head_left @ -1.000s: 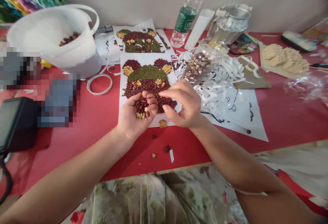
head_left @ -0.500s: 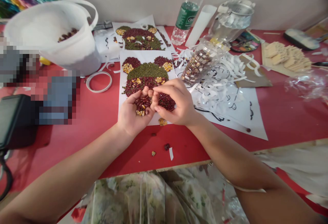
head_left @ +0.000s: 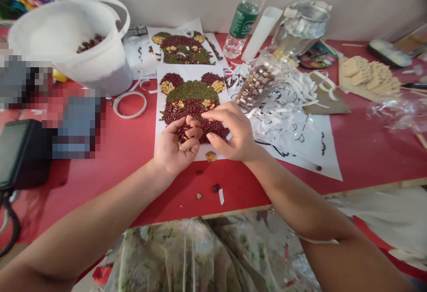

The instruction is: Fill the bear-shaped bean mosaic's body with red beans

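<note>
My left hand (head_left: 176, 143) is cupped with its fingers curling over a small heap of red beans and corn kernels. My right hand (head_left: 231, 131) hangs just beside it, index finger reaching over the left fingers, with nothing visible in its grip. Both hands sit over the lower edge of a bear-face bean mosaic (head_left: 191, 100) of red beans, green mung beans and corn on white paper. A corn kernel (head_left: 211, 156) lies by the paper's edge. A second, similar mosaic (head_left: 182, 48) lies behind it.
The red table (head_left: 133, 149) ends in a wooden front edge. Around it stand a white bucket (head_left: 66, 42) holding beans, a cut plastic bottle (head_left: 262, 85) of beans and corn, a water bottle (head_left: 245, 20), shredded white paper (head_left: 283, 109), and a tape roll (head_left: 130, 105).
My left fingers have curled further over the beans, hiding more of them. My right hand has shifted slightly, its index finger now lying over the left fingers.
</note>
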Demonstrator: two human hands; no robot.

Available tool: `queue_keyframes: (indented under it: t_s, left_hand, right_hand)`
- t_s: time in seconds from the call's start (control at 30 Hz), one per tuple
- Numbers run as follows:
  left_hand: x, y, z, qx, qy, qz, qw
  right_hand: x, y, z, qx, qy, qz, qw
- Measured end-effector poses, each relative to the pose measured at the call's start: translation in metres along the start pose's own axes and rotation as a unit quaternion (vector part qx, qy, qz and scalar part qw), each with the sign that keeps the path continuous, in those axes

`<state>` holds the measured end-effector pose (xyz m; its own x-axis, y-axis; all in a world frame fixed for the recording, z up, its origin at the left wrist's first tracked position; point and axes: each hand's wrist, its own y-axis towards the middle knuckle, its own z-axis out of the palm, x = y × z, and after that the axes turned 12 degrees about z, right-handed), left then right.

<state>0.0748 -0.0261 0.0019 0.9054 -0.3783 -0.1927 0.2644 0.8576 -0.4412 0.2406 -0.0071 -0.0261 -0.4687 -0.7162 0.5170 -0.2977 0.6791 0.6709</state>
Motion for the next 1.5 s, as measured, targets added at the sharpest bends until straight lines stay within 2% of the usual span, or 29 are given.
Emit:
queue_keyframes:
  t_s: [0.2, 0.27, 0.37, 0.5, 0.57, 0.7, 0.87, 1.1, 1.23, 1.4, 1.43, 1.5]
  left_hand:
    - [-0.003, -0.001, -0.001, -0.002, -0.032, -0.031, 0.999]
    - [-0.002, 0.000, 0.000, -0.032, -0.031, -0.032, 0.999]
    - [0.003, 0.001, 0.004, -0.077, -0.010, 0.006, 0.997]
    - [0.008, 0.003, 0.004, -0.050, 0.030, 0.040, 0.998]
    - [0.007, 0.004, 0.002, -0.030, 0.054, 0.049, 0.997]
    - [0.005, 0.005, -0.003, -0.008, 0.089, 0.042, 0.995]
    - [0.004, 0.005, -0.007, 0.004, 0.076, 0.033, 0.997]
    - [0.010, 0.004, -0.004, -0.009, 0.071, 0.007, 0.997]
    - [0.012, 0.002, 0.000, -0.006, 0.072, 0.014, 0.997]
    - [-0.006, 0.009, 0.009, 0.007, 0.056, 0.074, 0.996]
    - [-0.013, 0.012, 0.010, 0.009, 0.052, 0.099, 0.994]
    - [-0.031, 0.018, 0.011, 0.018, 0.047, 0.151, 0.987]
  right_hand:
    - [0.000, 0.001, 0.000, 0.025, 0.016, 0.022, 0.999]
    - [-0.001, 0.001, 0.001, 0.022, 0.027, 0.032, 0.999]
    - [-0.002, 0.000, 0.003, -0.004, 0.042, 0.050, 0.998]
    - [-0.002, 0.000, 0.002, -0.057, 0.014, 0.070, 0.996]
    - [0.000, 0.001, 0.001, -0.064, -0.009, 0.064, 0.996]
    - [0.005, 0.002, 0.001, 0.002, -0.050, 0.029, 0.998]
    - [0.007, 0.001, 0.004, 0.089, -0.058, 0.069, 0.992]
    - [0.011, -0.001, 0.003, 0.114, -0.067, 0.105, 0.986]
    - [0.013, 0.003, 0.002, 0.087, -0.023, 0.110, 0.990]
    - [0.011, 0.011, 0.002, -0.021, 0.061, 0.166, 0.984]
    - [0.011, 0.011, 0.003, -0.028, 0.085, 0.187, 0.978]
    - [0.008, 0.008, 0.006, 0.008, 0.149, 0.245, 0.958]
